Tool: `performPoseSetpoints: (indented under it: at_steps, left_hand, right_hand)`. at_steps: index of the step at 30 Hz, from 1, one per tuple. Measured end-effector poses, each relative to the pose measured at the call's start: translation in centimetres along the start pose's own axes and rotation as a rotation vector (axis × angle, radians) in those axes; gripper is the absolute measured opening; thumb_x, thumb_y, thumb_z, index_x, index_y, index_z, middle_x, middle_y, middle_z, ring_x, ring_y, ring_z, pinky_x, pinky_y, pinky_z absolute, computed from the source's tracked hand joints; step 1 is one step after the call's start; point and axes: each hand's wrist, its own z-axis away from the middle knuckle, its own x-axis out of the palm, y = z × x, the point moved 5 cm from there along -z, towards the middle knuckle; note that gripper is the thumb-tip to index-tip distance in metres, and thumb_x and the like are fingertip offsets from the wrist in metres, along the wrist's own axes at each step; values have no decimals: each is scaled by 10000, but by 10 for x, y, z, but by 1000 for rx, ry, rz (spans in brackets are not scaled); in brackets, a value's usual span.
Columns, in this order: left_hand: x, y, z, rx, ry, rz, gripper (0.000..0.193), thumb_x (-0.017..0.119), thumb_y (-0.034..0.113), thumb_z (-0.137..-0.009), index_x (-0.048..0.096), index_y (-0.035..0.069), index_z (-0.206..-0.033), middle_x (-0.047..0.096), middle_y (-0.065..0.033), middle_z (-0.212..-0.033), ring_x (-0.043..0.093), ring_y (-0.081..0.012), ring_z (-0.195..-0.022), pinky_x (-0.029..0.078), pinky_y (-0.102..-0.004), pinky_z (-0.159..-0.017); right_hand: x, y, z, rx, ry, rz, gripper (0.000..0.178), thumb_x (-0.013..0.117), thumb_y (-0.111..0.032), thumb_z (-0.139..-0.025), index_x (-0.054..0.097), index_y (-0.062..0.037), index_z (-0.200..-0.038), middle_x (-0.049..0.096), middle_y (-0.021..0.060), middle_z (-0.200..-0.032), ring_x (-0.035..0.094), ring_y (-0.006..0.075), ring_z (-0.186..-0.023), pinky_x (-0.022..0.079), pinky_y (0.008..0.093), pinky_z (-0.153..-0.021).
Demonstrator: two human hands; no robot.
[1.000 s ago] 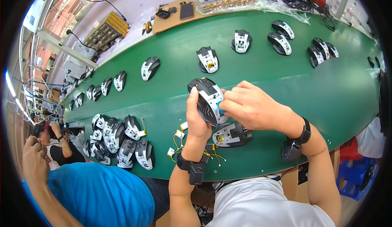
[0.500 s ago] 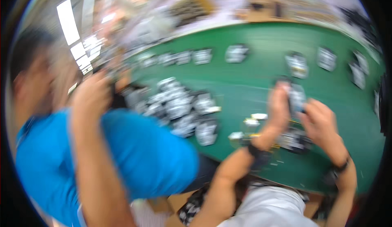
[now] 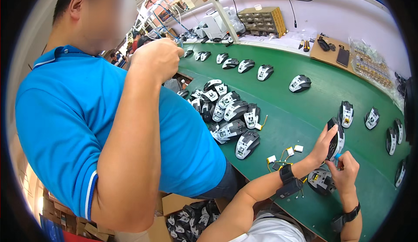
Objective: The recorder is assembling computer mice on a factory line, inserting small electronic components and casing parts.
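My left hand [image 3: 323, 146] is wrapped around a black-and-grey computer mouse [image 3: 335, 142], which is tilted up on its side above the green table. Against its lower end, my right hand [image 3: 347, 172] is closed in a pinch on a small blue thing [image 3: 338, 156], mostly hidden by the fingers. Just below my hands lies another mouse [image 3: 321, 180] with a yellow part showing in its opening. Beside my left wrist are small silver batteries [image 3: 289, 151] with thin wires. Beyond my hands rests a mouse [image 3: 346, 115] with its opening facing up.
A person in a blue shirt [image 3: 130, 142] stands close at left, one arm raised. A pile of mice [image 3: 230, 111] lies between us on the table [image 3: 278, 98]. More mice line the far side. A carton of mice [image 3: 191, 220] sits below the table edge.
The view has swung left and is now sharp, so my hands appear lower and further right. The left hand still holds the mouse, and the right stays at its lower end.
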Motion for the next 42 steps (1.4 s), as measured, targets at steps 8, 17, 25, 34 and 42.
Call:
performPoseSetpoints:
  at_steps: [8,17,25,34,42]
  left_hand:
    - [-1,-4,-2,99,46,-155,336,484,361,-992,496,88,-1187,510,34,-928,474,-42,-844,413,-207,-740]
    - [-11,9,-6,-42,36,62,364,451,448,-987,508,132,-1156,602,-24,-922,623,-121,-790,517,-269,-624]
    - [4,9,4,-141,-122,219,478,396,516,-979,525,88,-1149,657,-101,-989,681,-215,-844,599,-408,-670]
    - [33,29,18,-51,-232,114,508,350,490,-988,560,44,-1112,667,-124,-1002,674,-229,-874,562,-369,-772]
    - [40,33,53,5,-220,193,447,368,455,-982,580,80,-1103,668,-87,-1018,652,-211,-919,522,-335,-809]
  right_hand:
    - [12,11,4,132,-88,-164,417,845,-30,-615,434,-25,-690,403,80,-590,397,180,-481,318,310,-441]
    - [-26,-14,-21,254,-278,-276,356,713,67,-665,602,-4,-996,581,54,-832,469,115,-579,388,252,-529]
    - [-29,27,-27,626,-99,-1096,467,650,-161,-895,448,-30,-1294,675,185,-1081,649,181,-912,515,298,-762]
    - [-38,3,-29,496,-186,-1035,187,712,-70,-852,637,9,-1004,677,89,-981,640,118,-783,531,260,-715]
    - [-68,-66,-15,-109,141,-2,272,805,-97,-731,623,-8,-912,656,99,-964,662,197,-738,548,291,-635]
